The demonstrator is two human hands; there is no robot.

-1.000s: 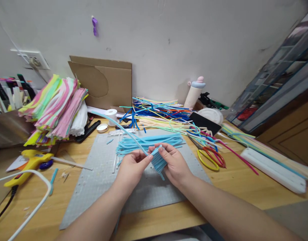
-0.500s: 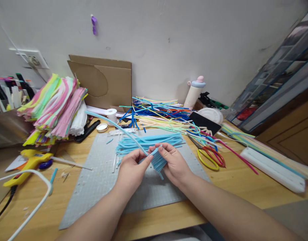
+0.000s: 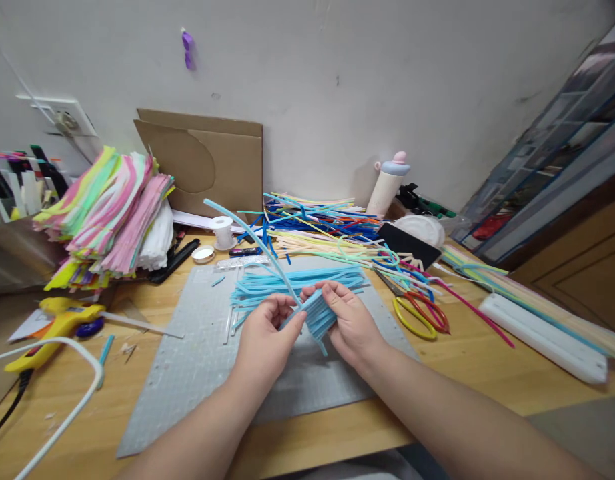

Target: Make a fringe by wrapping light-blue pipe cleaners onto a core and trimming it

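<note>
Between my hands, above the grey cutting mat (image 3: 187, 373), is a flat piece of light blue pipe cleaners (image 3: 318, 319) laid side by side. My right hand (image 3: 356, 325) pinches its right side, thumb on top. My left hand (image 3: 266, 340) is closed at its left edge, thumb and fingers on a light blue pipe cleaner. That long strand (image 3: 250, 233) rises from the fingers, curving up and to the left. Just behind the hands, a pile of light blue pipe cleaners (image 3: 332, 275) lies on the mat.
Scissors (image 3: 412, 313) with yellow and red handles lie right of the mat, near a white power strip (image 3: 542, 339). At left are a yellow glue gun (image 3: 62, 327) and a white cable (image 3: 95, 363). Colourful pipe cleaners (image 3: 317, 220) and a bottle (image 3: 387, 187) stand along the wall.
The long strand has swung to the right and stands steeper, its free end now in front of the cardboard. Both hands stay in nearly the same place.
</note>
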